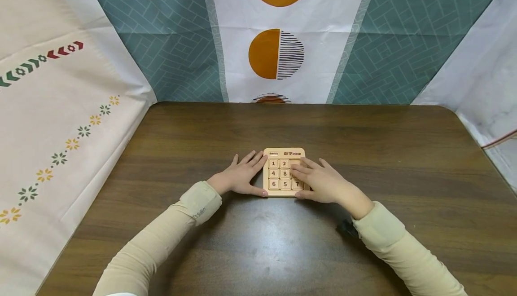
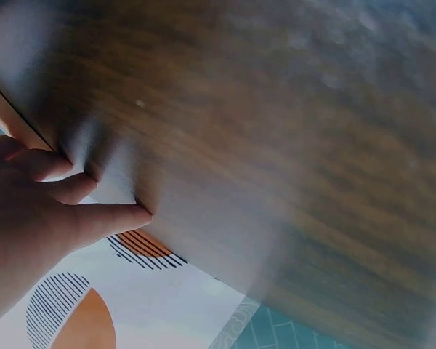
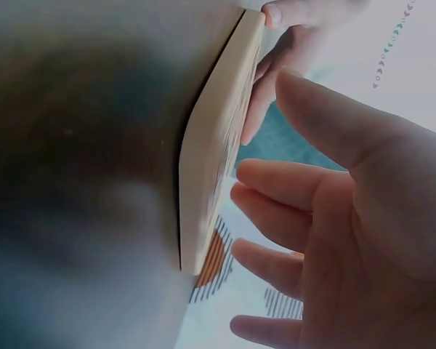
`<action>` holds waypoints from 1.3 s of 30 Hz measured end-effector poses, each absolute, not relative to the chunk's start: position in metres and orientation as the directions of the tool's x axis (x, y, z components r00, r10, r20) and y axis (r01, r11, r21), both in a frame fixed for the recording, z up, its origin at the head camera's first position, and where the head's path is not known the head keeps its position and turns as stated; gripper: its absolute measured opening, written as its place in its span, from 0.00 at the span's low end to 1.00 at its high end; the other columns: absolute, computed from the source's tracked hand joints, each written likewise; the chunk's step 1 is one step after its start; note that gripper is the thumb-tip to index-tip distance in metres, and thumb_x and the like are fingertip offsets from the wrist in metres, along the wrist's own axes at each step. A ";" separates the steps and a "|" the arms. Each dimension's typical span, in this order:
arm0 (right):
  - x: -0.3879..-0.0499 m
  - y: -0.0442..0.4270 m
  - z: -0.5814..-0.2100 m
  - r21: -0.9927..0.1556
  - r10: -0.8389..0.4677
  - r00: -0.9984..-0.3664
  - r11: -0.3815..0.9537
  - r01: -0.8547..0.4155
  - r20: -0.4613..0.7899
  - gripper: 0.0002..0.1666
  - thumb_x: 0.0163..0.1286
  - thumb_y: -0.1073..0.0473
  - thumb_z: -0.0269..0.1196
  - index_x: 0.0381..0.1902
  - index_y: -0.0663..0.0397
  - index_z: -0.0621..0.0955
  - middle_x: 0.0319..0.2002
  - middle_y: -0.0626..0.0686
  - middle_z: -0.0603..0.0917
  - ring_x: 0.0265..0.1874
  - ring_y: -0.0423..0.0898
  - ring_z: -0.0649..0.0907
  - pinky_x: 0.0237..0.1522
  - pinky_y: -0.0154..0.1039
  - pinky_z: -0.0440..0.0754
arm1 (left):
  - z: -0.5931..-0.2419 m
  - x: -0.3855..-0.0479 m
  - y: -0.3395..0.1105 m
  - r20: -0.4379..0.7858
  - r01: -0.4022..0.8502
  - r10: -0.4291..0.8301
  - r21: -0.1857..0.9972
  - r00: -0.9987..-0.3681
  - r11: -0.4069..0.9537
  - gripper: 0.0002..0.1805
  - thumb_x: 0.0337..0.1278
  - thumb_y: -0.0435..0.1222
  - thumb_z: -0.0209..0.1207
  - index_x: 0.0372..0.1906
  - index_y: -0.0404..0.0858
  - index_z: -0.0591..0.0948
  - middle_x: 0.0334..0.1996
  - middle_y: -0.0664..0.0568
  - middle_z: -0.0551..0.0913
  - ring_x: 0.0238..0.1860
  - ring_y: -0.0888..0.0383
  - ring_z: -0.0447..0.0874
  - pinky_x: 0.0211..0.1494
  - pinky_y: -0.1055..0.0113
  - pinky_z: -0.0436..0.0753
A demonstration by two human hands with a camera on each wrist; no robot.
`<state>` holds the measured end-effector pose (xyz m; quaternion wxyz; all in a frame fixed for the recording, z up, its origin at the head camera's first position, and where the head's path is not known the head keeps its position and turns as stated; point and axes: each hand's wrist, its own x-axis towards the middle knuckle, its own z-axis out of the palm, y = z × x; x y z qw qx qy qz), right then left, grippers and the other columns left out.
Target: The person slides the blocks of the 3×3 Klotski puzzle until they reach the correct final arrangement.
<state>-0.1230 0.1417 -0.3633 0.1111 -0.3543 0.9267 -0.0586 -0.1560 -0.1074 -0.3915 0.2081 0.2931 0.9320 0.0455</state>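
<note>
A wooden number sliding puzzle (image 1: 278, 173) lies flat on the table, its tiles reading 1, 2, 4, 8, 6, 5 and 7 where visible. My left hand (image 1: 242, 174) rests beside it with fingers spread, fingertips and thumb at its left edge. Over the right column reaches my right hand (image 1: 325, 181), fingers extended above the tiles and thumb near the lower right corner; it hides part of that column. In the right wrist view, the puzzle's side (image 3: 203, 160) shows in front of loosely straight fingers (image 3: 272, 200). The left wrist view shows the left fingers (image 2: 112, 222) against the table.
The brown wooden table (image 1: 181, 130) stretches around the puzzle on all sides. Behind it hangs a patterned cloth (image 1: 173, 53) with orange circles. A white cloth (image 1: 44, 134) with flower motifs borders the left. A small dark object (image 1: 346, 228) sits by the right wrist.
</note>
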 end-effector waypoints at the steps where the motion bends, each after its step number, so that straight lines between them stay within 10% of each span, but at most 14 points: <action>1: -0.121 0.144 -0.363 -0.186 -0.672 -0.723 0.740 -0.647 -0.161 0.39 0.61 0.40 0.58 0.65 0.55 0.67 0.65 0.52 0.65 0.66 0.57 0.57 0.58 0.65 0.52 | -0.391 -0.156 -0.107 -0.360 0.530 0.568 0.208 -0.740 0.822 0.58 0.43 0.69 0.51 0.72 0.44 0.39 0.72 0.48 0.37 0.70 0.51 0.31 0.62 0.37 0.41; 39: -0.142 0.145 -0.370 -0.218 -0.666 -0.719 0.746 -0.630 -0.198 0.45 0.57 0.36 0.60 0.67 0.52 0.65 0.66 0.51 0.63 0.67 0.55 0.55 0.59 0.64 0.50 | -0.392 -0.157 -0.108 -0.354 0.535 0.573 0.208 -0.739 0.819 0.58 0.43 0.70 0.50 0.72 0.44 0.38 0.71 0.48 0.37 0.70 0.50 0.31 0.62 0.37 0.41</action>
